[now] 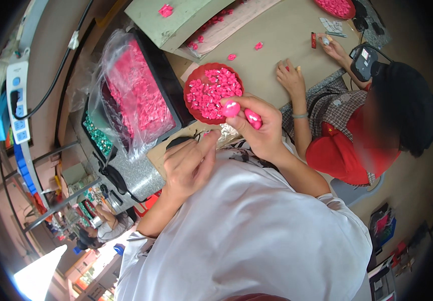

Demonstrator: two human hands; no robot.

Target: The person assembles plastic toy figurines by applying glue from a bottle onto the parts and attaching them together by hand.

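My right hand [264, 125] is closed near the front of a red scalloped bowl [188, 103]. Its thumb and forefinger pinch a glossy pink rounded piece [231, 109], and a second pink piece [253, 119] is tucked among its curled fingers. Small pink pieces with silvery glints [214, 90] fill much of the bowl. To the left, my left hand [189, 163] is closed, its fingertips together beside a tiny pink spot; what they grip, if anything, is too small to name. Crinkled silvery material [228, 133] lies between my two hands.
Left of the bowl stands a black crate [168, 75] with a clear bag of pink pieces [138, 95]. Green pieces [97, 134] fill a tray beyond it. A pale green shelf box [166, 25] stands behind. At right, a co-worker in red [336, 145] works at the table.
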